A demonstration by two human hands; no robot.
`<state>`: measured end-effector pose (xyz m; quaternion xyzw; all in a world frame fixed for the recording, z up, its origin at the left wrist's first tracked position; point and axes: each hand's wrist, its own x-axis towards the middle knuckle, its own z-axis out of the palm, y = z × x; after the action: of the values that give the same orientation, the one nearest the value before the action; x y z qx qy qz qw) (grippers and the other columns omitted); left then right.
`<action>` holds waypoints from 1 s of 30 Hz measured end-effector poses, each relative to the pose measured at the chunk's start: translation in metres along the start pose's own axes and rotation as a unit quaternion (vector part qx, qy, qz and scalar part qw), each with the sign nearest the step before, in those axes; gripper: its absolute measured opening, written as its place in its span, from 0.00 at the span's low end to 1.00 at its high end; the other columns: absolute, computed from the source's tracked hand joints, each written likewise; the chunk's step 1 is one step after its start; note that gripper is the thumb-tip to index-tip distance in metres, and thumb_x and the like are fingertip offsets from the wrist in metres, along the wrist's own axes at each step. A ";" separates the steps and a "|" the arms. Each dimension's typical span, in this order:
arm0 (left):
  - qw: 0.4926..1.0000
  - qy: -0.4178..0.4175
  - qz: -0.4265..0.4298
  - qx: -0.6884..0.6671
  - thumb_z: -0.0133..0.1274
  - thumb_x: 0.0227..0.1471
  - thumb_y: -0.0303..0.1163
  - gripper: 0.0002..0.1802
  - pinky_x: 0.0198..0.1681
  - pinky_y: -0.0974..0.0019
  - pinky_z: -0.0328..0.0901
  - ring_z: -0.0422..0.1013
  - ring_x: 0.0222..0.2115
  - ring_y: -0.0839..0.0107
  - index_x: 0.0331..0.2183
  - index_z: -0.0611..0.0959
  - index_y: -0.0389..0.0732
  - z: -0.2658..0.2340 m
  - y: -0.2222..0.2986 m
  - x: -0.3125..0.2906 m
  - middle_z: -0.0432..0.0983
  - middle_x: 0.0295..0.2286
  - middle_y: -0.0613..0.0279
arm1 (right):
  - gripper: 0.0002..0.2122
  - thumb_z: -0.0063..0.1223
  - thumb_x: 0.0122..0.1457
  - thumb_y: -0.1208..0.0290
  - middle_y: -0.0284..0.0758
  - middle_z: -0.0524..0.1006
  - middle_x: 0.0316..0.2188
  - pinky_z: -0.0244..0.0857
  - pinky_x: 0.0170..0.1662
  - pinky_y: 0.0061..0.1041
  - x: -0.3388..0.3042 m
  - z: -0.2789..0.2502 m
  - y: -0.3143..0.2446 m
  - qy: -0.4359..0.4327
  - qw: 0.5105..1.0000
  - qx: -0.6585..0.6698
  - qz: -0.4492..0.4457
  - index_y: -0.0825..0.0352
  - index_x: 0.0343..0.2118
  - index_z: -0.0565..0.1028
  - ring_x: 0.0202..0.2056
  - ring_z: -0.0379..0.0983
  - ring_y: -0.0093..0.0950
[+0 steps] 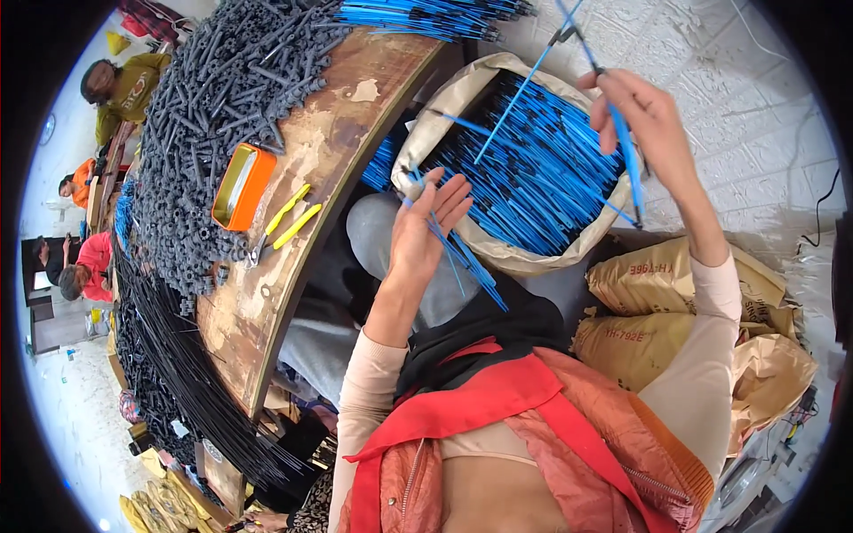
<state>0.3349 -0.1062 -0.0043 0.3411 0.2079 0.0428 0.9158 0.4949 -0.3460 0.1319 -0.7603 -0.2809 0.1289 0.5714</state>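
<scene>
A few blue rods (458, 253) lie across the open palm of the left hand (425, 233), its fingers spread and only loosely cradling them, above the person's lap. The right hand (647, 120) is raised higher, fingers pinched on more blue rods (622, 142), though how many is hard to tell. Between and behind the hands an open sack (498, 253) brims with blue rods. To the left, a wooden table (329, 160) carries a heap of grey plastic pieces (213, 98), an orange tin (242, 186) and yellow-handled pliers (284, 226).
</scene>
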 end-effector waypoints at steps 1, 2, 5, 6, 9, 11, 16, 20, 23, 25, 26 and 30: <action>0.999 -0.036 -0.012 0.009 0.45 0.62 0.35 0.26 0.57 0.53 0.63 0.66 0.54 0.51 0.57 0.62 0.32 0.003 0.000 -0.001 0.68 0.51 0.39 | 0.14 0.42 0.67 0.65 0.30 0.73 0.20 0.61 0.23 0.13 -0.002 0.008 0.010 -0.018 1.000 0.020 0.015 0.71 0.43 0.74 0.17 0.68 0.16; 0.999 -0.035 -0.011 0.007 0.45 0.62 0.35 0.26 0.57 0.53 0.63 0.66 0.54 0.51 0.57 0.62 0.32 0.006 0.004 -0.002 0.68 0.51 0.39 | 0.14 0.42 0.67 0.65 0.30 0.73 0.20 0.61 0.23 0.13 -0.007 0.015 0.016 -0.019 1.000 0.019 0.015 0.71 0.43 0.74 0.17 0.68 0.16; 0.987 -0.127 -0.030 0.094 0.40 0.64 0.38 0.28 0.60 0.50 0.59 0.62 0.57 0.48 0.58 0.59 0.29 0.014 0.021 0.001 0.63 0.54 0.37 | 0.13 0.41 0.67 0.65 0.30 0.72 0.20 0.61 0.22 0.15 -0.028 0.036 0.035 -0.059 0.992 0.069 0.084 0.71 0.42 0.73 0.16 0.67 0.17; 0.987 -0.123 -0.034 0.095 0.40 0.64 0.38 0.28 0.60 0.50 0.59 0.62 0.57 0.48 0.58 0.59 0.29 0.015 0.025 -0.001 0.63 0.54 0.37 | 0.13 0.41 0.67 0.65 0.30 0.72 0.20 0.61 0.22 0.15 -0.034 0.045 0.041 -0.059 0.992 0.072 0.088 0.71 0.42 0.73 0.16 0.67 0.17; 0.994 -0.093 0.010 0.051 0.36 0.66 0.40 0.24 0.52 0.53 0.67 0.72 0.47 0.53 0.55 0.64 0.31 0.022 0.023 -0.007 0.71 0.47 0.37 | 0.12 0.43 0.66 0.66 0.30 0.71 0.18 0.60 0.21 0.15 -0.048 0.082 0.061 -0.060 0.987 0.071 0.128 0.71 0.39 0.74 0.16 0.66 0.17; 0.994 -0.035 0.062 0.077 0.36 0.66 0.41 0.24 0.49 0.55 0.69 0.73 0.44 0.55 0.54 0.65 0.32 0.028 0.006 -0.009 0.73 0.44 0.39 | 0.11 0.46 0.65 0.66 0.32 0.73 0.18 0.62 0.22 0.18 -0.058 0.107 0.062 -0.057 0.989 0.031 0.136 0.69 0.38 0.74 0.17 0.69 0.20; 0.944 0.080 0.141 0.287 0.44 0.64 0.36 0.12 0.29 0.72 0.65 0.69 0.24 0.74 0.40 0.72 0.36 0.033 -0.009 -0.028 0.71 0.24 0.63 | 0.09 0.47 0.64 0.66 0.37 0.74 0.18 0.66 0.25 0.26 -0.077 0.151 0.069 -0.063 0.991 -0.121 0.016 0.68 0.35 0.73 0.19 0.73 0.32; 0.982 0.045 0.113 0.143 0.48 0.61 0.33 0.06 0.23 0.73 0.61 0.63 0.18 0.79 0.35 0.74 0.40 0.005 -0.002 -0.030 0.67 0.21 0.69 | 0.08 0.50 0.51 0.73 0.36 0.72 0.26 0.69 0.28 0.30 -0.064 0.127 0.109 -0.179 0.944 -0.173 -0.215 0.67 0.34 0.73 0.26 0.75 0.36; 0.992 0.047 0.051 0.108 0.51 0.60 0.32 0.06 0.23 0.72 0.63 0.71 0.22 0.75 0.38 0.76 0.41 0.005 0.016 -0.038 0.75 0.26 0.62 | 0.07 0.54 0.56 0.68 0.36 0.73 0.28 0.68 0.36 0.35 -0.027 0.098 0.133 0.004 0.930 -0.339 -0.143 0.63 0.33 0.72 0.33 0.71 0.39; 0.994 0.019 -0.005 0.108 0.54 0.57 0.31 0.08 0.27 0.73 0.64 0.77 0.31 0.70 0.40 0.76 0.43 0.028 0.023 -0.043 0.79 0.36 0.52 | 0.07 0.54 0.56 0.67 0.38 0.73 0.28 0.68 0.37 0.36 -0.015 0.088 0.176 0.051 0.894 -0.414 -0.165 0.64 0.31 0.72 0.33 0.71 0.39; 0.994 0.019 -0.003 0.107 0.54 0.57 0.31 0.08 0.27 0.73 0.64 0.77 0.31 0.70 0.40 0.76 0.43 0.030 0.023 -0.043 0.79 0.36 0.52 | 0.07 0.54 0.56 0.67 0.38 0.73 0.28 0.68 0.38 0.37 -0.011 0.084 0.193 0.044 0.881 -0.443 -0.163 0.65 0.31 0.72 0.34 0.71 0.39; 0.994 -0.040 -0.034 0.100 0.55 0.55 0.29 0.10 0.28 0.74 0.63 0.77 0.33 0.70 0.40 0.76 0.44 0.012 0.033 -0.038 0.79 0.38 0.52 | 0.10 0.45 0.64 0.64 0.39 0.75 0.30 0.68 0.37 0.29 0.017 0.044 0.155 0.028 0.928 -0.363 -0.076 0.68 0.34 0.69 0.34 0.74 0.36</action>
<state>0.3073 -0.0961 0.0384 0.4250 0.1861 -0.0225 0.8856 0.5288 -0.3303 -0.0254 -0.8954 -0.3495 -0.0473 0.2718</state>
